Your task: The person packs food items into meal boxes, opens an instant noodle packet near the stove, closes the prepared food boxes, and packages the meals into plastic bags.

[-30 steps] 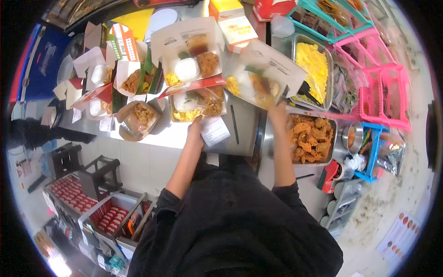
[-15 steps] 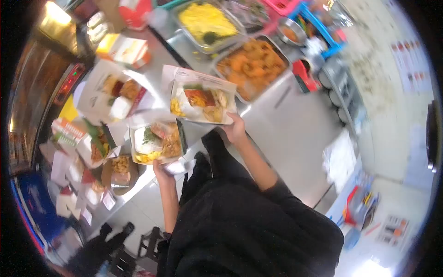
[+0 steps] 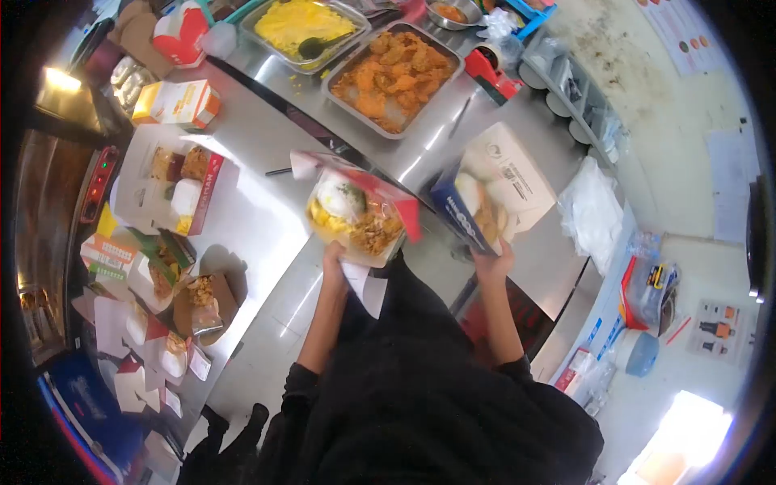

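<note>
My left hand [image 3: 333,263] grips the near edge of an open meal box [image 3: 386,252] with white rice, yellow egg and browned chicken pieces inside. A white paper slip [image 3: 369,289] hangs under that box, beside my fingers. Off to the right, my right hand [image 3: 493,260] is closed on the corner of a second meal box [image 3: 517,182], dark blue outside, with its pale lid raised. Its contents look like rice and fried pieces but are partly shaded. Both boxes are held up over the gap by the steel counters.
Several open food boxes [image 3: 133,179] stand along the left counter [image 3: 250,190]. A tray of fried chicken [image 3: 396,77] and a tub of yellow egg [image 3: 303,28] stand at the back. A plastic bag [image 3: 592,212] lies right. Another person's dark legs [image 3: 234,440] show lower left.
Both boxes have moved to the right relative to the counters, and my hands are farther apart. The right box has turned, so its blue side shows. The view has also shifted.
</note>
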A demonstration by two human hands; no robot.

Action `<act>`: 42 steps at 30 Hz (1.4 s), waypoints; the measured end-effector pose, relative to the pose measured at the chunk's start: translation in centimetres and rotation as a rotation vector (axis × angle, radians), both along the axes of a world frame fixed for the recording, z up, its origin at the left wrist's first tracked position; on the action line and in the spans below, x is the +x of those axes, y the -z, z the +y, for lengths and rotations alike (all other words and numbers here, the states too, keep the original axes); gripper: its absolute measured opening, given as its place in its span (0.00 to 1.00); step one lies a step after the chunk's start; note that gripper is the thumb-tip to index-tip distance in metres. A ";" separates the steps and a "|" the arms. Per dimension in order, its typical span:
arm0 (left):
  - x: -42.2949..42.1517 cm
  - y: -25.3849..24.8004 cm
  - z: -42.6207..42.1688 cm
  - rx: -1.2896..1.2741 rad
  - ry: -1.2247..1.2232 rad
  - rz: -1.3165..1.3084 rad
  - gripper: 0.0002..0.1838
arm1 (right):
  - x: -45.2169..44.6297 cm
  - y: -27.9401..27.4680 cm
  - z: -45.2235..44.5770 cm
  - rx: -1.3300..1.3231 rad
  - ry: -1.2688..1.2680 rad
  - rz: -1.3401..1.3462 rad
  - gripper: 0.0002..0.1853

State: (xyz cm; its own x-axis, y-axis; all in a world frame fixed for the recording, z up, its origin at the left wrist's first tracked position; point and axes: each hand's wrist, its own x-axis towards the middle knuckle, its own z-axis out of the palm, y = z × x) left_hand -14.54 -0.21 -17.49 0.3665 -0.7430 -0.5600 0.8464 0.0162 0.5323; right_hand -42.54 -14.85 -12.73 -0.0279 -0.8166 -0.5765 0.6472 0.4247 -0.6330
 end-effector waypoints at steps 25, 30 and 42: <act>-25.6 -3.8 -31.3 0.211 0.352 -0.623 0.44 | -10.2 -1.7 -18.6 -0.244 -0.336 1.009 0.18; -23.6 -5.6 -28.4 0.017 0.535 -0.907 0.49 | -9.4 -5.0 -19.8 0.060 -0.609 1.048 0.18; -25.7 1.1 -29.9 -0.507 0.420 -2.217 0.16 | -15.5 1.5 -22.4 -0.077 -0.281 0.854 0.23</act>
